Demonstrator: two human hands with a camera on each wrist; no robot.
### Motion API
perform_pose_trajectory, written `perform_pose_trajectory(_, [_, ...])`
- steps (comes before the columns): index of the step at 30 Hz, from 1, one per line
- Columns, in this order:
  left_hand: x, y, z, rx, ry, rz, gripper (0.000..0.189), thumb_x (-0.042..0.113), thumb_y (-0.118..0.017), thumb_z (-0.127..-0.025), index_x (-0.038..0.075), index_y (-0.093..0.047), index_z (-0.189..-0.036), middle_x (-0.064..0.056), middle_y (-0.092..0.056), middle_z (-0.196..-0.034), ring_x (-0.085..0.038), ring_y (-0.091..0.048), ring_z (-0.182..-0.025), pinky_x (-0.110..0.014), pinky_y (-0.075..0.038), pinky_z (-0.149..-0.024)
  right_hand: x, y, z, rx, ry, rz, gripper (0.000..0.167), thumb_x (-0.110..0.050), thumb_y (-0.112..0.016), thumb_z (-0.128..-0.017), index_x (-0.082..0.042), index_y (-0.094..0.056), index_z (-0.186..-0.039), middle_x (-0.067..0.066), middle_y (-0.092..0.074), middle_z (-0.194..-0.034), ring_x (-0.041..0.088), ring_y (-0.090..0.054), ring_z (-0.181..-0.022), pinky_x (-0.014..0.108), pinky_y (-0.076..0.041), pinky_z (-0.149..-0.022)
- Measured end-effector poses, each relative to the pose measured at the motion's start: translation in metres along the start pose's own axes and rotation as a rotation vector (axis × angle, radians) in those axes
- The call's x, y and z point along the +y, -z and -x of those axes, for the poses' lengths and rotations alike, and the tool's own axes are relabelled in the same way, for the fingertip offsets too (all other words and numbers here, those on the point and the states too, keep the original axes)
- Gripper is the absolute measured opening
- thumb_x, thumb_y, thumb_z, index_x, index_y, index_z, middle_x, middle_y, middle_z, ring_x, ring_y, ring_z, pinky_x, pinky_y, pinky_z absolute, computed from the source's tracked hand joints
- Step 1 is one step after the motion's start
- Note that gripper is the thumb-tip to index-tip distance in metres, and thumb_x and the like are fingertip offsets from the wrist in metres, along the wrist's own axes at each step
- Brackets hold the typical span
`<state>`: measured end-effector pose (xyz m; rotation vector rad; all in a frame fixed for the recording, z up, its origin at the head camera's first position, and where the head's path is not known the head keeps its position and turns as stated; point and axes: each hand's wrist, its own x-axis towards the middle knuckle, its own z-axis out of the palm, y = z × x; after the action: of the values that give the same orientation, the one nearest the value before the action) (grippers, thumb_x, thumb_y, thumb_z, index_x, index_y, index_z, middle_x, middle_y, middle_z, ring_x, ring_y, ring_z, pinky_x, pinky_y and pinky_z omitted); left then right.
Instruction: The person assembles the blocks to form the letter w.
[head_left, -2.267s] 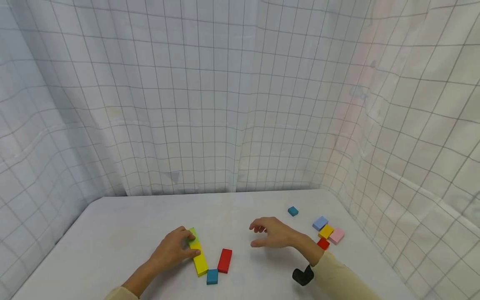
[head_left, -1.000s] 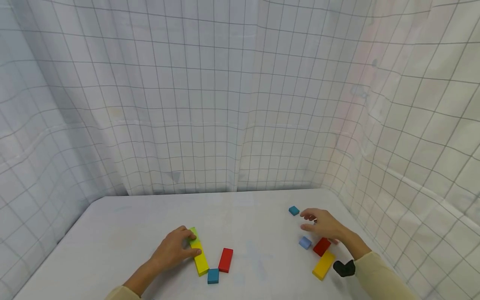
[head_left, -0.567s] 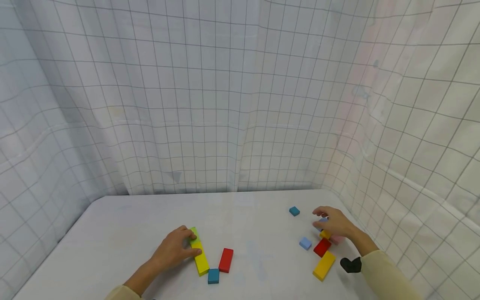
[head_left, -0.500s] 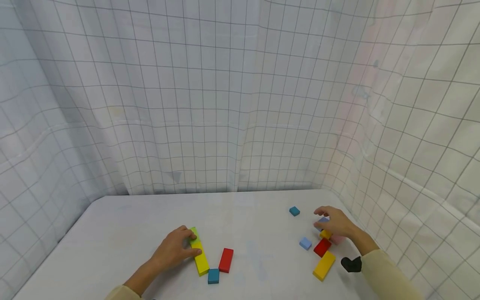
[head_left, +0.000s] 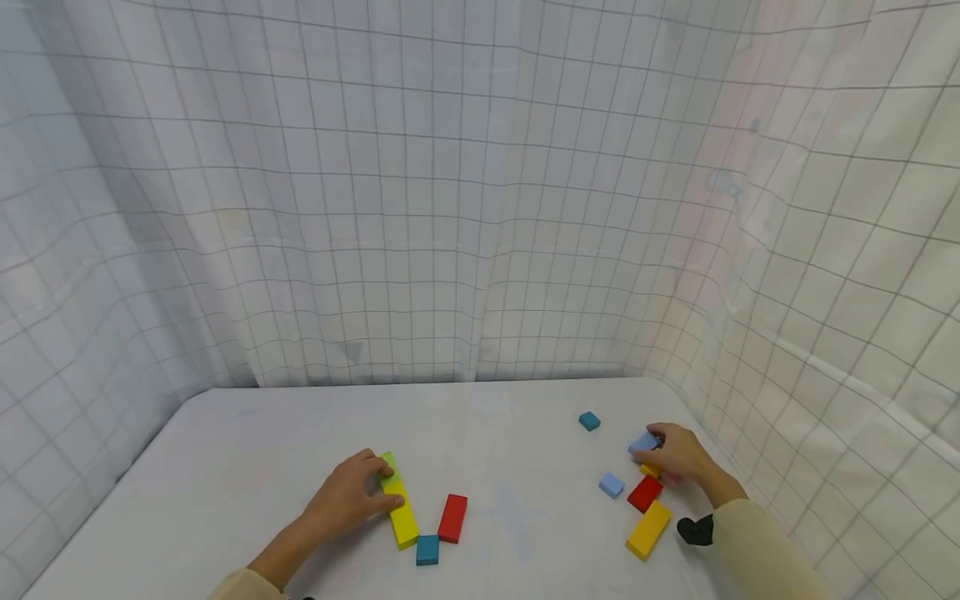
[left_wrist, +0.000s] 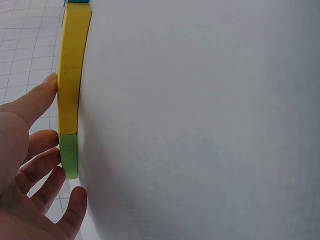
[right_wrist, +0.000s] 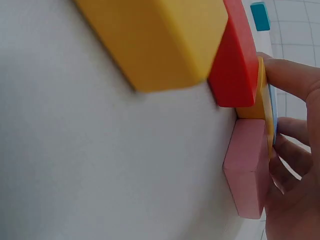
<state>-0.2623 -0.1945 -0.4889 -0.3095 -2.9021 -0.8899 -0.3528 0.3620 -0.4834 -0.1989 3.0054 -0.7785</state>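
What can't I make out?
Head view: most of the pink block, behind the right hand.
Left wrist view: most of the nearer teal block, past the top edge.
Right wrist view: part of the long amber block, past the top edge; most of the larger periwinkle block, behind the short amber block.

Long yellow block (head_left: 403,525), short green block (left_wrist: 69,154) — flat, end to end; light-blue block (head_left: 642,442) — just beside small orange block (head_left: 651,471).
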Motion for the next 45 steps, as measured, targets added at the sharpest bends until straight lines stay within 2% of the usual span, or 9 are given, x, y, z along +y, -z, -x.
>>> perform_pose_trajectory(7, [0.002,0.002,0.002,0.004,-0.004,0.009,0.041,0.034,-0.094,-0.076,0.011,-0.071,-0.102,0.004,-0.059,-0.098,-0.020,-0.057,-0.094,-0.048,-0.053,-0.095,0.001,-0.004,0.000,-0.005,-0.076,-0.050,0.077,-0.045,-0.084,-0.085,0.007,-0.058,-0.137,0.025,-0.060,-0.128,0.031,-0.056,-0.101,0.047,-0.055,-0.093])
perform_pose_trajectory(16, [0.002,0.001,0.002,0.005,-0.012,0.016,0.040,0.034,-0.093,-0.076,0.012,-0.071,-0.101,0.004,-0.059,-0.097,-0.020,-0.057,-0.094,-0.048,-0.053,-0.096,0.002,-0.002,0.002,-0.018,-0.067,-0.072,0.074,-0.038,-0.083,-0.088,0.007,-0.056,-0.140,0.024,-0.061,-0.124,0.034,-0.057,-0.104,0.054,-0.052,-0.097])
perform_pose_trajectory(21, [0.001,0.001,0.001,0.003,-0.015,0.015,0.040,0.034,-0.093,-0.076,0.012,-0.071,-0.101,0.004,-0.059,-0.098,-0.020,-0.057,-0.095,-0.049,-0.053,-0.096,-0.003,0.001,0.002,-0.005,-0.061,-0.099,0.071,-0.032,-0.082,-0.089,0.005,-0.055,-0.143,0.026,-0.058,-0.129,0.037,-0.057,-0.110,0.053,-0.052,-0.097])
perform_pose_trajectory(31, [0.000,0.000,0.000,0.001,-0.007,0.011,0.040,0.033,-0.094,-0.076,0.012,-0.071,-0.101,0.004,-0.058,-0.096,-0.020,-0.057,-0.093,-0.048,-0.053,-0.095,-0.023,0.005,-0.002,0.002,0.066,-0.128,0.070,-0.033,-0.081,-0.090,0.004,-0.055,-0.144,0.027,-0.054,-0.137,0.044,-0.053,-0.121,0.059,-0.048,-0.101])
perform_pose_trajectory(45, [0.000,0.001,0.001,0.003,-0.017,0.009,0.040,0.035,-0.094,-0.075,0.012,-0.071,-0.101,0.005,-0.058,-0.096,-0.019,-0.057,-0.093,-0.047,-0.054,-0.094,-0.050,-0.006,-0.007,-0.018,0.174,-0.176,0.068,-0.028,-0.083,-0.088,0.004,-0.056,-0.142,0.024,-0.055,-0.134,0.043,-0.056,-0.120,0.056,-0.050,-0.100])
